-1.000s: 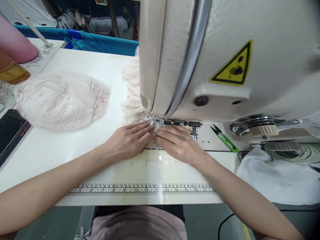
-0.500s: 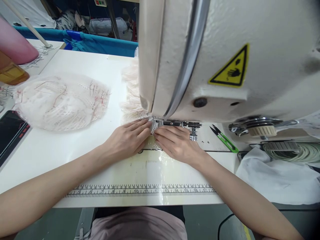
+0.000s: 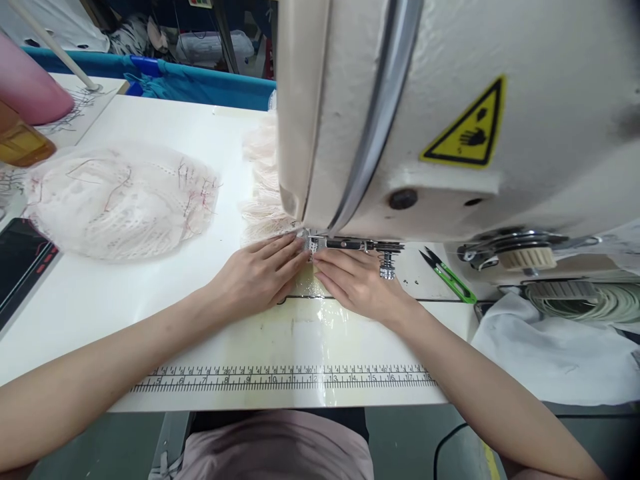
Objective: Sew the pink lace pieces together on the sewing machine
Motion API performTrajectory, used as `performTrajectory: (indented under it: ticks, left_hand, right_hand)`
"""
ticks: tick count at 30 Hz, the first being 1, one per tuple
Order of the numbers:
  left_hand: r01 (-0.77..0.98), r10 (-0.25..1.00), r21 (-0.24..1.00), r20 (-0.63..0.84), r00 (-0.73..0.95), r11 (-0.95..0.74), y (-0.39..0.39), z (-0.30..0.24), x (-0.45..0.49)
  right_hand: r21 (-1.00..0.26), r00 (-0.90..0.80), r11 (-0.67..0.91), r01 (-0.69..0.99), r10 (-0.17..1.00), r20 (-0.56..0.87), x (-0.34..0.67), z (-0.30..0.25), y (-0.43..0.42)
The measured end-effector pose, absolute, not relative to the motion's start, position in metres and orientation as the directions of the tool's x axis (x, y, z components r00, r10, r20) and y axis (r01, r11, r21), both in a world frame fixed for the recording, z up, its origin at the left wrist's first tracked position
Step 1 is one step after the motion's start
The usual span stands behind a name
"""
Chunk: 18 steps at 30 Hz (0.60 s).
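Note:
A cream lace fabric [image 3: 264, 217], gathered in ruffles, runs under the presser foot [image 3: 311, 241] of a white sewing machine [image 3: 465, 60]. My left hand [image 3: 263, 273] lies left of the foot, fingers together and closed on the near end of the lace. Just right of the foot, my right hand [image 3: 355, 277] has its bent fingertips closed on the lace's narrow edge. Only a small strip of lace shows between the hands. Both thumbs are mostly hidden, and the machine head covers part of the fabric behind.
A pile of pale lace [image 3: 120, 203] with red threads lies on the left of the white table [image 3: 200, 347]. Beside it are a dark phone-like device [image 3: 23, 267] and a pink thread cone [image 3: 30, 83]. Green thread snips [image 3: 450, 277] and a white cloth [image 3: 545, 357] lie at the right.
The strip of lace between my hands has shortened as it moved toward the foot. My left fingertips have shifted slightly right and my right hand slightly right; the view tilted a little.

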State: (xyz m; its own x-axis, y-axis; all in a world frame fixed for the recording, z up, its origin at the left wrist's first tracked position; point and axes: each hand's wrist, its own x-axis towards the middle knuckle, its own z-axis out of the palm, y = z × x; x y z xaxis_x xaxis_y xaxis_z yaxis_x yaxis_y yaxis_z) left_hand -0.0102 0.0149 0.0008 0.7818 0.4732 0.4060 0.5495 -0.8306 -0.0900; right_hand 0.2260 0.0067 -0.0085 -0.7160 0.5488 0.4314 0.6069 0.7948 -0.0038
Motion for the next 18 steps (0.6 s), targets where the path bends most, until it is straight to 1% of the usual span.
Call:
performTrajectory:
  ticks: [6, 11, 18]
  left_hand:
    - [0.564, 0.498, -0.069, 0.390, 0.775, -0.823, 0.015, 0.000, -0.010]
    - [0.583, 0.538, 0.004, 0.389, 0.748, -0.813, 0.015, -0.002, -0.009]
    - [0.589, 0.522, -0.056, 0.400, 0.753, -0.806, 0.017, -0.003, -0.009]
  right_hand:
    - [-0.036, -0.681, 0.784, 0.620, 0.561, 0.471, 0.231, -0.019, 0.011]
    - [-0.061, -0.657, 0.758, 0.649, 0.599, 0.459, 0.233, -0.021, 0.011]
    - [-0.033, -0.649, 0.747, 0.664, 0.598, 0.471, 0.232, -0.022, 0.014]
